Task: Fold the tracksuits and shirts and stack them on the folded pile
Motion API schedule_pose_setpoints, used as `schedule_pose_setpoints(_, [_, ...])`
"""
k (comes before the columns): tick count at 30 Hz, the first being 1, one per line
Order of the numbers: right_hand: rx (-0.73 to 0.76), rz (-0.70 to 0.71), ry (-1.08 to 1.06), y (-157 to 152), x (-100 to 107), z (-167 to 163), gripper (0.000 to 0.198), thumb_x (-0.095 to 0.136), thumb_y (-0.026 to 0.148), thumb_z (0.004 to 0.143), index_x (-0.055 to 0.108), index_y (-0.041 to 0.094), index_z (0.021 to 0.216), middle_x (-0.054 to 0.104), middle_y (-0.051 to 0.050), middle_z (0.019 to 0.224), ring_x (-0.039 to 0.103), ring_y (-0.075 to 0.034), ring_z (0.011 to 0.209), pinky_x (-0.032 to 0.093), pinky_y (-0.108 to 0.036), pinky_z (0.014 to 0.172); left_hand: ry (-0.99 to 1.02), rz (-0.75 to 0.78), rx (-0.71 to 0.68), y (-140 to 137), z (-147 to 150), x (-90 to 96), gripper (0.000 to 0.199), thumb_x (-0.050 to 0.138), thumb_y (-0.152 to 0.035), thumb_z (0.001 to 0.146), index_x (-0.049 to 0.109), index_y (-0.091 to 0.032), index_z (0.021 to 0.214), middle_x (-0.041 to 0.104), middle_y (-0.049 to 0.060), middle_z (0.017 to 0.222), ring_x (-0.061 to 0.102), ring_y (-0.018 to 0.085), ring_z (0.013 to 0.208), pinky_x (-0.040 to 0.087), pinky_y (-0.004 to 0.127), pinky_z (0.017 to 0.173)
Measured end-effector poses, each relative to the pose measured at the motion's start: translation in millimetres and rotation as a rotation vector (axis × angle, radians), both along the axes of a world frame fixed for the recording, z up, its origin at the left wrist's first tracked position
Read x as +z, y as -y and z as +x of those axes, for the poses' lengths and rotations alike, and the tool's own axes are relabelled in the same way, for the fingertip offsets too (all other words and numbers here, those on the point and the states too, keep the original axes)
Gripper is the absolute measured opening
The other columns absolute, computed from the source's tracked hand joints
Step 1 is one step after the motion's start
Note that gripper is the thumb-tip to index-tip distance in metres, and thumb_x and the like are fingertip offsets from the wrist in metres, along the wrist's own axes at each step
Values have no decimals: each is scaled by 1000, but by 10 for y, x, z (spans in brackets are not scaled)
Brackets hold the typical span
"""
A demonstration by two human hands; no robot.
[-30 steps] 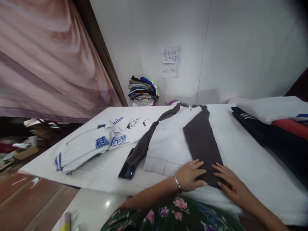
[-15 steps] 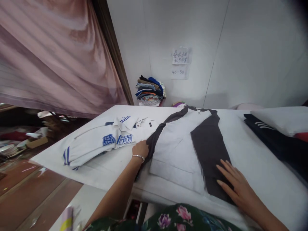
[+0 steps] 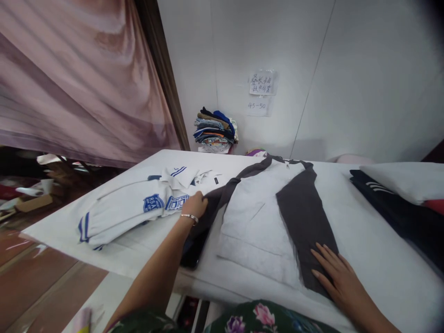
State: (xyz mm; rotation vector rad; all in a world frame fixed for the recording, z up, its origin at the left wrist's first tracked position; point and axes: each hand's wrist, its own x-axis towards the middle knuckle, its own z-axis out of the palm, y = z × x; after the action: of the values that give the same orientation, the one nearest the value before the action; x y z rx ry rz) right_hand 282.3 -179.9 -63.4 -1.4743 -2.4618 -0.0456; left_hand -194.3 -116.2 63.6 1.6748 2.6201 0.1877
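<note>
A white shirt (image 3: pixel 258 231) with dark grey sleeves lies spread on the table, its collar toward the wall. My left hand (image 3: pixel 194 204) is closed on the left sleeve (image 3: pixel 225 192), holding it out to the side. Under that hand and sleeve lies a flat black shiny object (image 3: pixel 194 254), partly covered. My right hand (image 3: pixel 335 273) rests flat on the lower end of the right sleeve (image 3: pixel 303 217), fingers stretched out. Beside my left hand is a white top (image 3: pixel 128 208) with blue stripes and blue badges.
The white table (image 3: pixel 350 222) carries dark folded clothing (image 3: pixel 391 199) with white stripes at the right. A stack of folded clothes (image 3: pixel 215 132) stands by the wall. Paper notes (image 3: pixel 262 83) hang on the wall, and a pink curtain (image 3: pixel 79 78) hangs at the left.
My left hand has moved left and slightly away from me, drawing the left sleeve outward and showing more of the black object. My right hand stays on the right sleeve.
</note>
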Motion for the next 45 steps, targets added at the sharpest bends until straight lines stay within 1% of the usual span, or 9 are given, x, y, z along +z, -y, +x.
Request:
schedule_pose_setpoints(9, [-3, -54, -19, -5, 52, 24, 53, 47, 53, 85, 53, 27, 131, 44, -7, 141, 39, -32, 130, 37, -56, 101, 7, 447, 129, -566, -617, 804, 26, 49, -30, 82, 58, -18, 104, 66, 13, 101, 60, 29, 97, 44, 40, 81])
schedule_pose_setpoints(14, [-13, -171, -141, -45, 361, -57, 53, 51, 55, 82, 54, 30, 129, 43, -5, 142, 35, -33, 132, 33, -58, 104, 605, 576, -6, -789, -401, 1112, 29, 62, -21, 73, 63, -14, 101, 65, 6, 91, 60, 19, 85, 47, 33, 81])
schedule_pose_setpoints(19, [45, -409, -621, -274, 1003, -544, 54, 53, 51, 84, 49, 28, 133, 43, -8, 142, 38, -27, 132, 32, -50, 108, 1305, 424, -407, -711, 369, 1320, 43, 62, -15, 75, 57, -12, 118, 63, 1, 77, 59, 11, 64, 51, 33, 74])
schedule_pose_setpoints(23, [201, -628, -1187, -588, 1359, -1149, 74, 58, 55, 80, 29, 32, 143, 46, -10, 140, 51, -25, 122, 44, -46, 99, 1429, 286, -760, -566, 1258, 1068, 46, 66, -15, 73, 56, -13, 119, 67, 3, 84, 63, 13, 76, 51, 35, 82])
schedule_pose_setpoints(27, [31, -806, -1544, -759, 1357, -1556, 60, 70, 43, 72, 51, 25, 126, 68, -7, 112, 65, -24, 99, 53, -38, 85, 1500, 163, -832, -359, 1799, 553, 46, 62, -26, 81, 52, -15, 124, 67, 11, 107, 62, 18, 98, 47, 36, 91])
schedule_pose_setpoints(31, [-165, -957, -1636, -809, 1249, -1565, 24, 70, 22, 70, 63, 18, 94, 73, -4, 79, 70, -21, 69, 58, -31, 66, 1440, 307, -674, -40, 1594, 94, 42, 50, -34, 88, 48, -18, 127, 58, 14, 125, 61, 20, 104, 51, 36, 85])
schedule_pose_setpoints(35, [-245, -1011, -1616, -1020, 1434, -1524, 6, 61, 14, 75, 62, 16, 80, 71, -2, 66, 65, -16, 51, 54, -24, 48, 861, 359, -418, 282, 1123, -273, 39, 54, -31, 84, 54, -21, 122, 61, 9, 120, 59, 21, 108, 46, 39, 96])
schedule_pose_setpoints(40, [-118, -1018, -1612, -1636, 2130, -1772, 15, 47, 14, 85, 61, 12, 80, 69, -3, 61, 64, -13, 52, 57, -26, 59, 387, 220, -267, 520, 905, -569, 49, 52, -29, 84, 47, -13, 129, 45, 16, 139, 41, 27, 130, 34, 42, 107])
schedule_pose_setpoints(45, [187, -785, -1523, -2352, 2981, -1995, 25, 36, 15, 92, 56, 5, 80, 68, -5, 73, 66, -12, 72, 54, -29, 74, 348, 106, -216, 577, 898, -647, 56, 49, -33, 85, 39, -11, 135, 47, 17, 137, 45, 26, 126, 36, 38, 103])
